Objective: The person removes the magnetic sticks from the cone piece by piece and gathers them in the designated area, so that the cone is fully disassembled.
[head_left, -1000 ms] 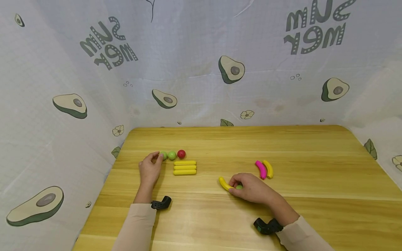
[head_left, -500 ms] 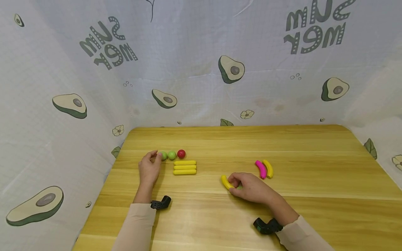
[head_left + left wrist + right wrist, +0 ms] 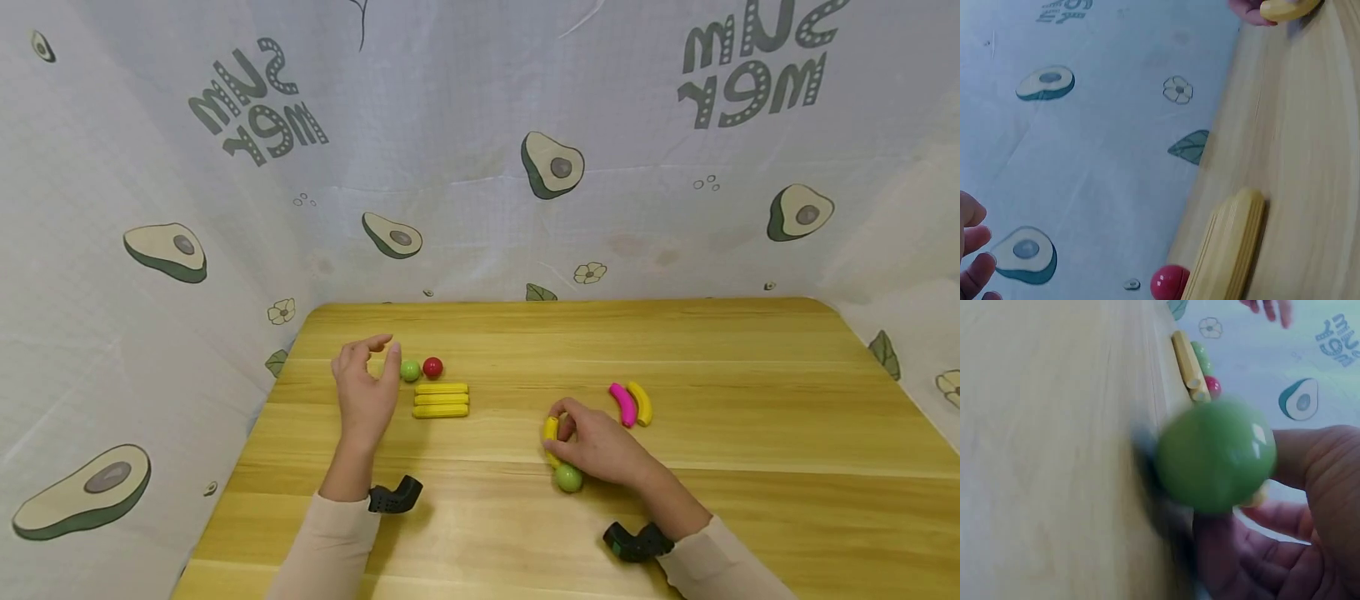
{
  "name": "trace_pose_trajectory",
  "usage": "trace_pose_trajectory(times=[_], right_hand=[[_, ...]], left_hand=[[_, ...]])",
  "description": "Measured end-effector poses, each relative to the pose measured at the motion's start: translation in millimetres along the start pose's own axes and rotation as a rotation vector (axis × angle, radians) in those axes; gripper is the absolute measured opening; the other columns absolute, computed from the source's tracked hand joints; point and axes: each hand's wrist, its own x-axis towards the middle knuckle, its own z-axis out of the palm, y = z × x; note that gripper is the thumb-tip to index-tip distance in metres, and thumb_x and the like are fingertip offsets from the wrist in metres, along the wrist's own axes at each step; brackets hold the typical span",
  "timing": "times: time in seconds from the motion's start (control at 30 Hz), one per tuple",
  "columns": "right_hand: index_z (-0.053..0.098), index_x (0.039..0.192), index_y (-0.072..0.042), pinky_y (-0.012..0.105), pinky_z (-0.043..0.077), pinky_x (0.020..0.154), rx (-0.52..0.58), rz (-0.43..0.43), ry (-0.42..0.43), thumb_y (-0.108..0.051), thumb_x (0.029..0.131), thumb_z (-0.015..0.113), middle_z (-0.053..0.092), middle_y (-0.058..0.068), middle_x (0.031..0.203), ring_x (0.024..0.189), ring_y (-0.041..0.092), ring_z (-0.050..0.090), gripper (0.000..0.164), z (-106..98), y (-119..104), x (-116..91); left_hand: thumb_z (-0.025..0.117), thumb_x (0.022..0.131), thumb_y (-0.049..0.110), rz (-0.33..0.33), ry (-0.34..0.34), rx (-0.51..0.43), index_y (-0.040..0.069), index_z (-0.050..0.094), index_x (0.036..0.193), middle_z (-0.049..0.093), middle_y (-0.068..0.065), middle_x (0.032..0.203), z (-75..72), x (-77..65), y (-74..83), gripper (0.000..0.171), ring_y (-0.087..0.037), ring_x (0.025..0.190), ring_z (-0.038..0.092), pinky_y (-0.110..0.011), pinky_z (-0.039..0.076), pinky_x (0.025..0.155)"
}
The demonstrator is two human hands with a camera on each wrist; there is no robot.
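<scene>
My left hand (image 3: 366, 396) is raised at the left of the table, thumb and fingers apart with nothing between them. Just right of its thumb are a green ball (image 3: 410, 371) and a red ball (image 3: 432, 367); the thumb hides the spot left of them. My right hand (image 3: 600, 446) pinches a small yellow toy banana (image 3: 551, 430) between thumb and fingers near the table's middle. Another green ball (image 3: 568, 478) lies right below that thumb, and looms large in the right wrist view in front of the hand.
Three yellow ridged sticks (image 3: 441, 401) lie side by side in front of the balls. A pink toy banana (image 3: 622, 405) and a second yellow banana (image 3: 640, 404) lie together beyond my right hand. A patterned curtain (image 3: 465, 167) hangs behind the wooden table (image 3: 750, 375).
My left hand has lifted off the leftmost green ball and spread its fingers. The right hand has turned the banana more upright and slightly right; the green ball beneath it has come into view.
</scene>
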Motion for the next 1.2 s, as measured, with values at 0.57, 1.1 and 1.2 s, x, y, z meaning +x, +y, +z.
trace_pose_trajectory(times=[0.57,1.1,1.2], right_hand=[[0.056,0.125,-0.006,0.028,0.058,0.061,0.337,0.118,-0.010,-0.030,0.097,0.071,0.064,0.008,0.084,0.066,0.015,0.070,0.040,2,2,4],[0.059,0.125,0.002,0.022,0.056,0.074,0.469,0.029,-0.036,-0.011,0.100,0.064,0.068,0.014,0.103,0.088,0.016,0.064,0.029,-2,9,6],[0.057,0.127,0.004,0.024,0.058,0.075,0.485,0.060,-0.015,-0.012,0.101,0.064,0.068,0.015,0.103,0.089,0.017,0.067,0.031,-1,8,7]], left_hand=[[0.080,0.090,0.028,0.220,-1.052,0.147,0.015,0.069,0.120,0.065,0.002,0.107,68.8,-74.5,35.8,0.035,-0.005,0.088,0.059,-0.016,0.049,0.077],[0.074,0.095,0.032,0.124,-0.978,0.080,0.017,0.068,0.119,0.056,0.009,0.078,83.0,-79.6,14.2,0.029,0.000,0.064,0.047,-0.017,0.041,0.058],[0.077,0.093,0.034,0.118,-0.966,0.066,0.018,0.067,0.121,0.057,0.009,0.078,84.3,-80.9,12.3,0.034,0.001,0.064,0.048,-0.017,0.042,0.058]])
